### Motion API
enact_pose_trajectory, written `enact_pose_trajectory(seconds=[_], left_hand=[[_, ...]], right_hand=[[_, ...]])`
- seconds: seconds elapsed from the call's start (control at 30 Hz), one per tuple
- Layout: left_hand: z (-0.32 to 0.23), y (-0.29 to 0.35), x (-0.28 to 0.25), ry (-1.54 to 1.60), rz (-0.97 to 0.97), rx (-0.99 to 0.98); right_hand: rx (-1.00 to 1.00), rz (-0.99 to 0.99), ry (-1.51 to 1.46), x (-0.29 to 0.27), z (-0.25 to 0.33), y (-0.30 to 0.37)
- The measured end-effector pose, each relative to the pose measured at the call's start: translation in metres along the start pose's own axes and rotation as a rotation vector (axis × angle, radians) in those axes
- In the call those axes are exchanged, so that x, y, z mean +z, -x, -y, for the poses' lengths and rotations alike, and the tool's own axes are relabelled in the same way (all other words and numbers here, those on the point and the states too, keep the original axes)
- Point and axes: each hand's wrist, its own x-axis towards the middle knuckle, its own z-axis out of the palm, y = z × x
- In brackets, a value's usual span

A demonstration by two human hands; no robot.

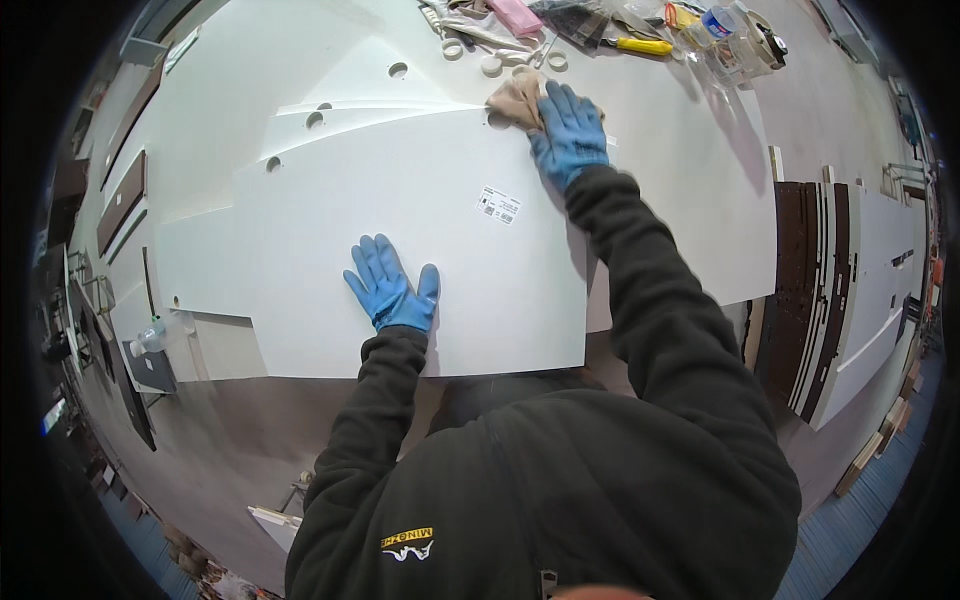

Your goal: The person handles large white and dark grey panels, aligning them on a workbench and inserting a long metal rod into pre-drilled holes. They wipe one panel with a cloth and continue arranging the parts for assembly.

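A large white panel [400,180] lies on top of other white panels in front of me. My left hand [390,285], in a blue glove, rests flat on its near part with the fingers spread. At the panel's far right corner, my right hand [573,135], gloved the same way, presses a crumpled beige cloth [515,98] down with its fingers close together. Part of the cloth is hidden under that hand. A round hole [498,119] shows beside the cloth's lower edge. Between my hands a white printed label [499,204] sticks to the panel.
Along the far edge lie a yellow-handled tool [642,46], a pink packet [515,15], several white rings and a clear plastic bottle [735,55]. Dark brown and white boards [810,290] stand stacked at the right. Another clear bottle [150,338] lies at the left.
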Motion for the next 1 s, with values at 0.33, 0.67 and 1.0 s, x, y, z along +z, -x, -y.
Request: enact_pose_trajectory(seconds=[0.33, 0.67, 1.0], left_hand=[[0.003, -0.001, 0.005, -0.020, -0.020, 0.020], [0.004, 0.000, 0.007, -0.028, 0.001, 0.008], [0.008, 0.001, 0.014, -0.057, -0.014, 0.018]], right_hand=[[0.034, 0.135, -0.074, -0.051, 0.049, 0.109], [-0.016, 0.021, -0.027, -0.014, 0.013, 0.051], [-0.027, 0.298, -0.093, -0.126, 0.149, 0.282]])
